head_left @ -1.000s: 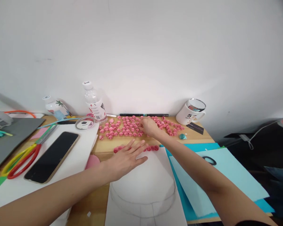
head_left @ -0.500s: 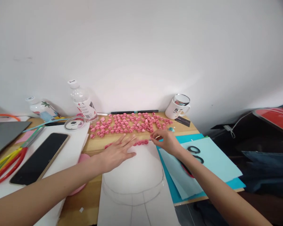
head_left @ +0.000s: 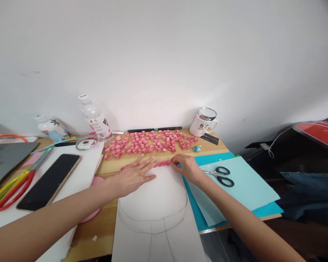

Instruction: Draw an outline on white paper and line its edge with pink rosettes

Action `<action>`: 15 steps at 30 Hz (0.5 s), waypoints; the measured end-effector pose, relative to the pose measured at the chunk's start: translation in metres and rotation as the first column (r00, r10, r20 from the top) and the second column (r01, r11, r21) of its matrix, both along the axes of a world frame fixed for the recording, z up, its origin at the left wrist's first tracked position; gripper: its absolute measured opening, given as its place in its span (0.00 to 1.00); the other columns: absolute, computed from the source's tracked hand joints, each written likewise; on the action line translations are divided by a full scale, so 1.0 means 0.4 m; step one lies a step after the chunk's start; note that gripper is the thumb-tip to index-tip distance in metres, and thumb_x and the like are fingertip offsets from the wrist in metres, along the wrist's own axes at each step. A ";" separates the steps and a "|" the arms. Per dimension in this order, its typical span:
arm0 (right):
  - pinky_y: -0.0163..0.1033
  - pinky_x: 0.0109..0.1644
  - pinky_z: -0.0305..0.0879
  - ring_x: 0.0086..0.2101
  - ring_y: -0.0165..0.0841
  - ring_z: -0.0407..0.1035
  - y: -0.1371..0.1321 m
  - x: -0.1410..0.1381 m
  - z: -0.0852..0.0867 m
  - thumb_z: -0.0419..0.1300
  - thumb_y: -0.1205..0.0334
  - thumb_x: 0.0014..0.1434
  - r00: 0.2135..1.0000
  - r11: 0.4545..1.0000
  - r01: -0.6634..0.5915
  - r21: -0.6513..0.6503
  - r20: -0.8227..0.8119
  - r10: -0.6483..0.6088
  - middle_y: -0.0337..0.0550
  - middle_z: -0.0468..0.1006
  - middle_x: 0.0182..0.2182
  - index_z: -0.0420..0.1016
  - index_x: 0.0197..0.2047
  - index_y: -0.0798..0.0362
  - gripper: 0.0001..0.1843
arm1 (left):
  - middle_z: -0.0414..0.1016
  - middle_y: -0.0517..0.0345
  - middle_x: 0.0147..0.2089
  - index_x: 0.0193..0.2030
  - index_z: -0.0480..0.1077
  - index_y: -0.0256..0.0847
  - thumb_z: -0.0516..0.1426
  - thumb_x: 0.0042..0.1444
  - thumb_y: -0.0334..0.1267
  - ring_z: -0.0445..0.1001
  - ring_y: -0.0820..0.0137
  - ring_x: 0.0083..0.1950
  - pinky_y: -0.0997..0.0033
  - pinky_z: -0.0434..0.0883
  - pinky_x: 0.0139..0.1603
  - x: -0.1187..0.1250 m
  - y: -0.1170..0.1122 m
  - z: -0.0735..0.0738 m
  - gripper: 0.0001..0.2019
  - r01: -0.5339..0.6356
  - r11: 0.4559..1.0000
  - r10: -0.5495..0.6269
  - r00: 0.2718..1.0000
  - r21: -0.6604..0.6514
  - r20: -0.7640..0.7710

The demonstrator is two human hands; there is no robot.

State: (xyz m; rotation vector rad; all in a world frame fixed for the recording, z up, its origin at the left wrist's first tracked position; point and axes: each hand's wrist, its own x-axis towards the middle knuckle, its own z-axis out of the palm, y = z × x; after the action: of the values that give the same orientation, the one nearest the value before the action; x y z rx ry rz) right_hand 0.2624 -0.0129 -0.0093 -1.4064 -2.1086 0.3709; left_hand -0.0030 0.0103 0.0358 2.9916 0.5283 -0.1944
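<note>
A sheet of white drawing paper (head_left: 155, 200) with pencilled curves and lines lies in front of me. Along its far edge runs a row of small pink paper coils (head_left: 163, 163). My left hand (head_left: 129, 179) rests flat over the left part of this row, fingers spread, hiding some coils. At the row's right end, my right hand (head_left: 186, 168) pinches a pink paper coil between thumb and fingertips, mostly covered by the fingers. Behind both hands lies a loose spread of many more pink coils (head_left: 142, 142).
Black-handled scissors (head_left: 221, 176) lie on light blue paper (head_left: 243, 189) at right. A white mug (head_left: 203, 123), a dark card (head_left: 210, 138) and a teal coil (head_left: 196, 148) are behind. Leftward are a bottle (head_left: 97, 120), a phone (head_left: 49, 182), and colourful-handled scissors (head_left: 30, 178).
My right hand has shifted slightly left and down, closer to the row's right end. The scissors on the blue paper show more fully. My left hand stays flat on the row.
</note>
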 end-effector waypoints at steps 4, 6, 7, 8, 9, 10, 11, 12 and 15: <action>0.34 0.32 0.67 0.28 0.31 0.72 0.001 -0.001 -0.004 0.58 0.69 0.55 0.998 0.999 0.054 0.006 0.028 -0.054 0.43 0.77 0.30 0.72 0.34 0.54 0.03 | 0.33 0.52 0.73 0.61 0.58 0.48 0.53 0.46 0.15 0.28 0.60 0.71 0.51 0.41 0.69 -0.001 0.001 -0.004 0.36 -0.007 1.000 0.007 0.999 0.005 -0.033; 0.34 0.32 0.67 0.28 0.32 0.72 0.000 -0.002 0.000 0.57 0.69 0.56 0.997 0.999 0.050 0.018 0.049 -0.051 0.45 0.78 0.32 0.73 0.37 0.54 0.06 | 0.33 0.52 0.73 0.61 0.58 0.48 0.52 0.46 0.14 0.29 0.60 0.72 0.50 0.42 0.69 0.001 0.000 -0.001 0.37 -0.022 1.000 0.021 0.998 -0.011 -0.066; 0.35 0.33 0.67 0.28 0.32 0.72 0.000 -0.002 0.002 0.57 0.69 0.57 0.998 0.999 0.037 0.020 0.058 -0.038 0.46 0.78 0.32 0.74 0.38 0.55 0.06 | 0.34 0.51 0.73 0.61 0.58 0.48 0.51 0.46 0.14 0.30 0.60 0.72 0.50 0.42 0.68 0.003 0.000 0.001 0.37 -0.029 0.999 0.027 0.997 -0.022 -0.077; 0.35 0.33 0.67 0.28 0.32 0.72 -0.001 -0.003 0.005 0.57 0.69 0.57 0.998 1.000 0.021 0.019 0.064 -0.022 0.46 0.78 0.33 0.75 0.38 0.55 0.07 | 0.34 0.51 0.73 0.61 0.59 0.48 0.51 0.46 0.13 0.31 0.60 0.72 0.50 0.42 0.68 0.005 0.000 0.005 0.37 -0.034 0.999 0.032 0.997 -0.032 -0.077; 0.35 0.34 0.67 0.29 0.32 0.73 0.000 -0.003 0.006 0.56 0.69 0.58 0.998 1.000 0.007 0.017 0.070 -0.008 0.47 0.78 0.33 0.76 0.37 0.55 0.07 | 0.35 0.51 0.73 0.61 0.59 0.48 0.51 0.46 0.13 0.32 0.60 0.72 0.50 0.42 0.69 0.007 -0.001 0.008 0.37 -0.038 0.998 0.035 0.997 -0.043 -0.072; 0.35 0.34 0.67 0.30 0.33 0.73 0.001 -0.003 0.007 0.56 0.69 0.58 0.997 1.000 -0.005 0.015 0.075 0.004 0.48 0.78 0.33 0.77 0.36 0.55 0.08 | 0.35 0.51 0.72 0.61 0.60 0.47 0.51 0.46 0.13 0.32 0.60 0.72 0.49 0.42 0.69 0.010 -0.001 0.012 0.36 -0.040 0.998 0.036 0.997 -0.054 -0.067; 0.36 0.35 0.68 0.31 0.34 0.73 0.002 -0.002 0.006 0.57 0.69 0.58 0.997 1.000 -0.011 0.016 0.080 0.010 0.48 0.79 0.34 0.78 0.36 0.55 0.08 | 0.36 0.50 0.72 0.60 0.60 0.46 0.51 0.47 0.14 0.33 0.60 0.72 0.49 0.42 0.69 0.013 -0.001 0.016 0.35 -0.044 0.997 0.039 0.997 -0.063 -0.068; 0.37 0.36 0.68 0.32 0.35 0.73 0.005 -0.002 0.003 0.57 0.68 0.58 0.997 1.000 -0.013 0.021 0.082 0.012 0.48 0.79 0.34 0.78 0.35 0.55 0.08 | 0.37 0.50 0.72 0.60 0.61 0.46 0.51 0.47 0.14 0.33 0.59 0.72 0.49 0.42 0.68 0.015 -0.001 0.019 0.34 -0.048 0.996 0.043 0.996 -0.071 -0.077; 0.39 0.39 0.69 0.35 0.37 0.74 0.015 0.002 -0.010 0.58 0.67 0.59 0.998 0.999 -0.010 0.040 0.065 0.007 0.48 0.80 0.36 0.80 0.36 0.53 0.08 | 0.39 0.49 0.72 0.59 0.62 0.45 0.51 0.49 0.15 0.35 0.59 0.72 0.49 0.42 0.68 0.018 0.000 0.024 0.32 -0.052 0.995 0.043 0.994 -0.088 -0.102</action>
State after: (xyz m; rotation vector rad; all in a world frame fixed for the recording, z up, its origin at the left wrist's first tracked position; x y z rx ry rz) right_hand 0.2633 -0.0070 -0.0132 -1.4047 -2.1628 0.2882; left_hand 0.0044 0.0104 0.0454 2.8900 0.5840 -0.3560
